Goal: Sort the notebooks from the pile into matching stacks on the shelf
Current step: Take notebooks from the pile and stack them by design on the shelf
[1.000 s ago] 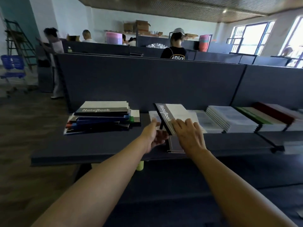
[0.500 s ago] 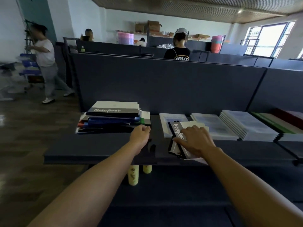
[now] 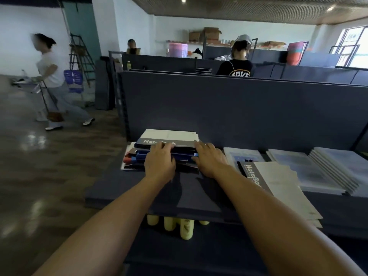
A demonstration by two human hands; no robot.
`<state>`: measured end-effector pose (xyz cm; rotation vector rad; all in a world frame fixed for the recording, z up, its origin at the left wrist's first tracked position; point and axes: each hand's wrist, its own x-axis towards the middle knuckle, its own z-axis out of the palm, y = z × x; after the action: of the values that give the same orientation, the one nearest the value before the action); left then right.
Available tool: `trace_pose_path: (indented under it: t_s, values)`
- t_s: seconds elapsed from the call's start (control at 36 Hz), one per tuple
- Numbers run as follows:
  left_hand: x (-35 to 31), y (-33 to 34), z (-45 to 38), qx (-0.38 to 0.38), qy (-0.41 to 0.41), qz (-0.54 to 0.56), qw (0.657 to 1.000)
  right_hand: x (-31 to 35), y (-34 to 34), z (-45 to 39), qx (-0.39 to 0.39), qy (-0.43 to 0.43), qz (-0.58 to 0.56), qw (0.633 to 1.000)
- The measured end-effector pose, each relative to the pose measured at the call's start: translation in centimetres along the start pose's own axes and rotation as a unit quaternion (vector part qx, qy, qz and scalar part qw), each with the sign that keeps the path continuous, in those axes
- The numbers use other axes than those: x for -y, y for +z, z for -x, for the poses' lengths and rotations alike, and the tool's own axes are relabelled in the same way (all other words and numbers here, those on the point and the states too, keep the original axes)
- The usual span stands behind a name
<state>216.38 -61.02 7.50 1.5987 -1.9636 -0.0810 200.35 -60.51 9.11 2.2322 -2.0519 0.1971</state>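
Dark blue shelf [image 3: 127,194] with a tall back panel, in a big room with more of the same units. Messy pile [image 3: 159,156] of notebooks sits at the left end, topped by a grey-and-white notebook [image 3: 169,137] marked "NoteBook". Both hands are on the pile's front: left hand [image 3: 159,163] has its fingers curled over the front edge of the top one, right hand [image 3: 209,159] lies flat with fingers fairly straight at the right corner, so no real grip there. Just right of it sits a matching notebook stack [image 3: 278,184], then clear-covered stacks [image 3: 310,168] further along. Yellow bottles [image 3: 186,229] stand on the shelf below. Someone in a white top [image 3: 49,70] walks by on the left.
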Motion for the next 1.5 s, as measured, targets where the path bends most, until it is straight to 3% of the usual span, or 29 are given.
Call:
trace_pose_path:
  t_s: [0.17, 0.39, 0.56, 0.61, 0.75, 0.94, 1.17, 1.25, 1.33, 1.39, 1.5]
  values:
    - [1.5, 0.3, -0.4, -0.013, 0.051, -0.058, 0.997, 1.2, 0.8, -1.7, 0.036, 0.002, 0.036, 0.999]
    - [1.7, 0.7, -0.7, -0.038, 0.067, -0.065, 0.995, 1.6, 0.5, -0.8, -0.096, -0.080, 0.152, 0.980]
    - [1.3, 0.9, -0.6, -0.053, 0.062, -0.041, 0.996, 2.2, -0.6, 0.6, -0.181, -0.184, 0.071, 0.964]
    - [1.2, 0.8, -0.5, -0.050, 0.057, -0.039, 0.996, 2.3, -0.4, 0.8, -0.170, -0.198, 0.027, 0.965]
    - [1.3, 0.3, 0.1, -0.036, 0.050, -0.062, 0.996, 1.9, -0.4, 1.2, -0.010, -0.128, 0.059, 0.990]
    - [1.3, -0.4, 0.9, -0.011, 0.031, -0.088, 0.996, -1.0, -0.8, 3.7, -0.129, -0.061, 0.120, 0.982]
    - [-1.5, 1.1, 1.6, 0.013, 0.065, -0.096, 0.993, -9.5, -0.9, 9.7, -0.155, 0.076, 0.184, 0.968]
    - [-2.9, 1.5, 1.6, 0.010, 0.073, -0.089, 0.993, -11.1, -1.8, 12.3, -0.116, 0.088, 0.228, 0.963]
    - [-3.9, 1.8, 1.4, 0.010, 0.085, -0.084, 0.993, -12.6, -1.4, 13.7, 0.003, 0.075, 0.244, 0.967]
    - [-4.4, 1.9, 1.3, 0.010, 0.090, -0.082, 0.993, -13.0, -1.1, 14.0, 0.093, 0.067, 0.195, 0.974]
    - [-4.4, 1.8, 0.8, 0.010, 0.084, -0.078, 0.993, -12.8, -1.9, 12.8, 0.187, 0.087, 0.176, 0.963]
